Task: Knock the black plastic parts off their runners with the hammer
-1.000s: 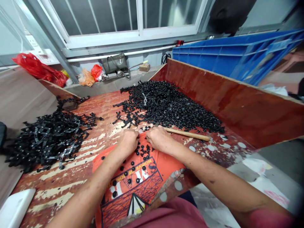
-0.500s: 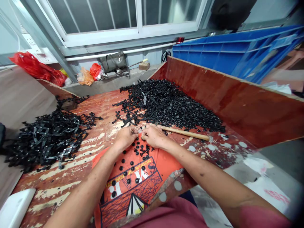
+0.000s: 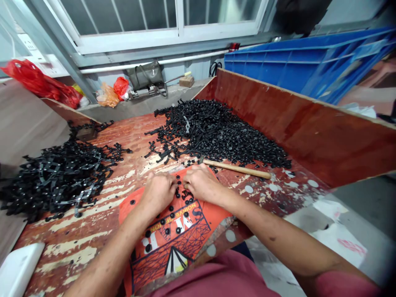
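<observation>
An orange printed cloth [image 3: 198,243] lies in front of me, with small round black plastic pieces [image 3: 178,230] scattered on it. My left hand [image 3: 159,190] is closed, low over the cloth, its fingertips beside a row of these pieces; what it pinches, if anything, is hidden. Across a narrow gap, my right hand [image 3: 201,183] is closed too, fingers curled down near a small cluster of black pegs [image 3: 186,194]; its fingertips are hidden. Just beyond my right hand lies a hammer with a wooden handle [image 3: 239,168].
A large heap of black plastic parts [image 3: 210,128] lies at the back. Linked black strips [image 3: 58,177] are piled at the left. A red-brown board [image 3: 293,119] walls the right side, with a blue crate [image 3: 278,74] behind it. A white object [image 3: 21,264] sits front left.
Both hands have come nearer to me over the cloth, away from its far edge by the hammer head. They were almost together there and are slightly farther apart now.
</observation>
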Demonstrator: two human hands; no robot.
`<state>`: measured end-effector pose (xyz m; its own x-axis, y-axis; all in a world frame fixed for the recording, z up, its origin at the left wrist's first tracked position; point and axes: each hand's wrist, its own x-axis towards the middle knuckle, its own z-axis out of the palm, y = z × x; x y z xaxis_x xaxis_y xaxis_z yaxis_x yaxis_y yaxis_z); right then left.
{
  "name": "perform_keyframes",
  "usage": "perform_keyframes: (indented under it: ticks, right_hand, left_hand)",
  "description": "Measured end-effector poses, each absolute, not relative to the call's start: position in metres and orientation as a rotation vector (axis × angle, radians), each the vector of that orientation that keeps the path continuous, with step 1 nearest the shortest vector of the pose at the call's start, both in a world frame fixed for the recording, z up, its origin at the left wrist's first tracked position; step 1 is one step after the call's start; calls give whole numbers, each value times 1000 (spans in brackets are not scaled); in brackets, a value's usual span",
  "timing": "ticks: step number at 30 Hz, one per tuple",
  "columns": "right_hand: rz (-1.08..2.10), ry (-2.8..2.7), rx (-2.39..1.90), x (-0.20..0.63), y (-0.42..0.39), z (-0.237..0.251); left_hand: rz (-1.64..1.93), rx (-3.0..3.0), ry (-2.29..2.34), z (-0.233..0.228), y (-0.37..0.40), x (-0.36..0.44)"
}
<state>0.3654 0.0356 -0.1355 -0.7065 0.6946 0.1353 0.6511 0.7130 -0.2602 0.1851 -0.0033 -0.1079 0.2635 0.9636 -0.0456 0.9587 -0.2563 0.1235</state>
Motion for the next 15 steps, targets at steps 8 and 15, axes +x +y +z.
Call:
perform_keyframes:
  ticks: [8, 15]
  right_hand:
    - [240, -2659, -1026, 376, 25, -129]
    - [217, -2741, -928, 370, 4, -133]
  left_hand:
    - [57, 2338, 1884, -116, -37, 165]
    - [76, 2437, 1863, -114, -26, 175]
